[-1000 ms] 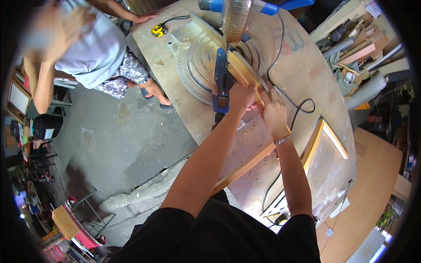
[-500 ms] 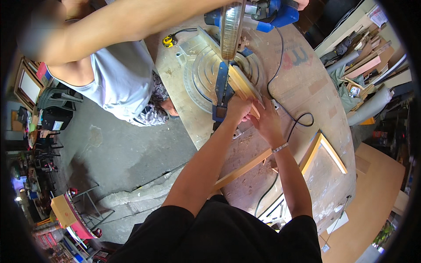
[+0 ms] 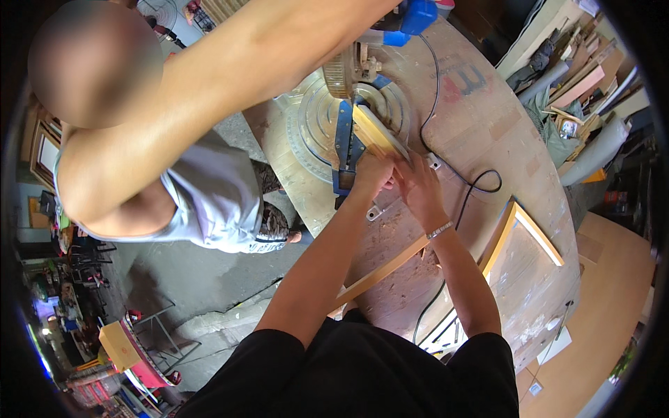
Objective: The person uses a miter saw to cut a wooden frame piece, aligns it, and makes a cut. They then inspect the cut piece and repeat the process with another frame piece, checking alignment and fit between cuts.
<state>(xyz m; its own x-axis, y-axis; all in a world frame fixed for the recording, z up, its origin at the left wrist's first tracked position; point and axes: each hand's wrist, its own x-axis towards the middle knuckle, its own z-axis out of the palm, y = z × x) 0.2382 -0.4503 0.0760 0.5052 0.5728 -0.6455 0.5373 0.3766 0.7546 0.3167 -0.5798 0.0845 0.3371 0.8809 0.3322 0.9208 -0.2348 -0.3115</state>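
My left hand [image 3: 375,171] is closed around the lower end of a pale wooden strip [image 3: 373,129] lying angled on the mitre saw's round base [image 3: 312,143]. My right hand [image 3: 417,182] grips the same strip from the right, its fingers pressed along it against the metal fence. The saw's blue and silver head [image 3: 418,14] hangs above, its guard [image 3: 338,73] close over the strip's far end; the blade itself is hard to make out. A blue slotted plate [image 3: 343,136] runs beside the strip.
A co-worker in a pale tank top [image 3: 209,216] leans in from the left, one arm [image 3: 209,83] stretched over the saw. The worktable [image 3: 488,153] carries a black cord [image 3: 467,195], a loose strip [image 3: 383,272] and a wooden frame corner [image 3: 529,230]. Scrap boards [image 3: 578,90] are piled at right.
The co-worker has moved from standing back to leaning close, arm reaching across to the saw head, now covering the yellow tape measure. My hands remain on the strip.
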